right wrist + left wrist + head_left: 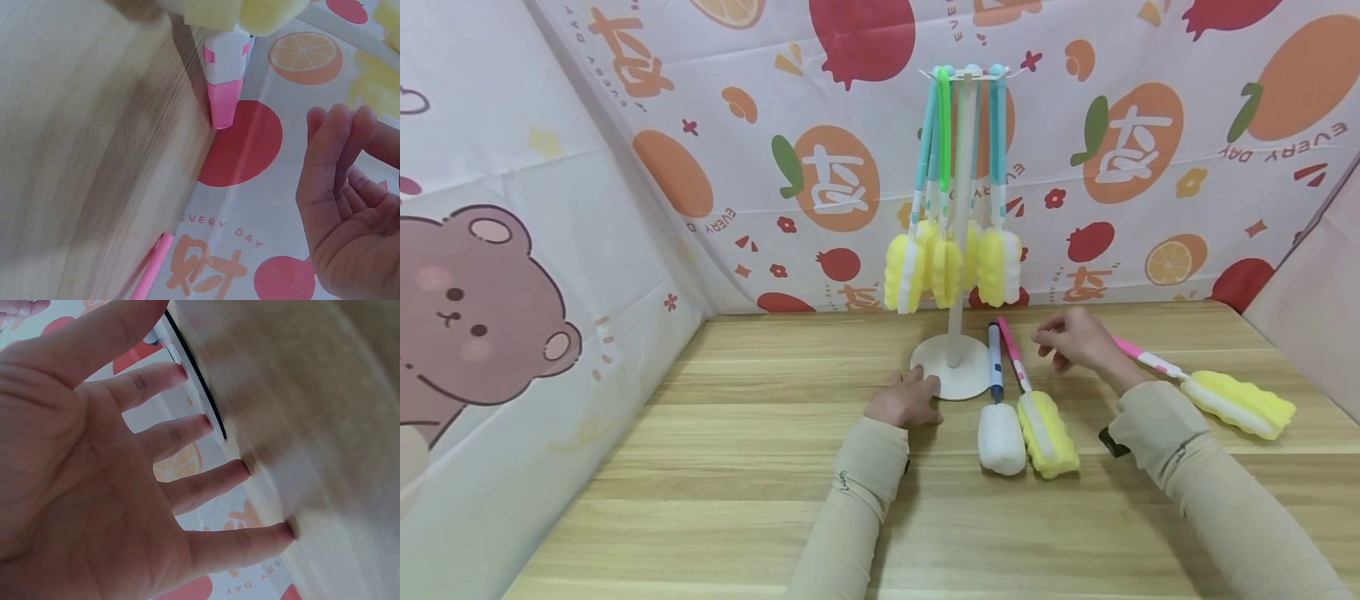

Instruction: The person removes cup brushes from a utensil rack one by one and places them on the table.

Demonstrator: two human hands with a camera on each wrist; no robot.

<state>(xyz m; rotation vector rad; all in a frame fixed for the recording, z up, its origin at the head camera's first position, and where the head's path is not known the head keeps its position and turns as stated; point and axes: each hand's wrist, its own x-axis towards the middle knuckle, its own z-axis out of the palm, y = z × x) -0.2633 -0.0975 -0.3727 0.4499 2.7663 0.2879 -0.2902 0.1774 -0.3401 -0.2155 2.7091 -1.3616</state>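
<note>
My left hand (906, 400) has its fingers spread at the round white base (942, 379) of a white rack. In the left wrist view, some fingertips (203, 423) meet the base's rim and others touch the wooden table. Loosely bent and holding nothing, my right hand (1081, 340) hovers above the table, right of two sponge brushes. One brush (1002, 440) has a white head and a blue-grey handle; beside it lies a yellow and white brush (1048, 433) with a pink handle. Another pink-handled brush (1236, 402) lies beyond my right wrist.
Several yellow and white sponge brushes (998, 267) hang from the hooks atop the rack's pole (964, 175), most by blue handles, one by a green handle (945, 125). A fruit-print cloth (850, 92) stands behind the wooden table (737, 467); a bear-print cloth (475, 317) borders the left.
</note>
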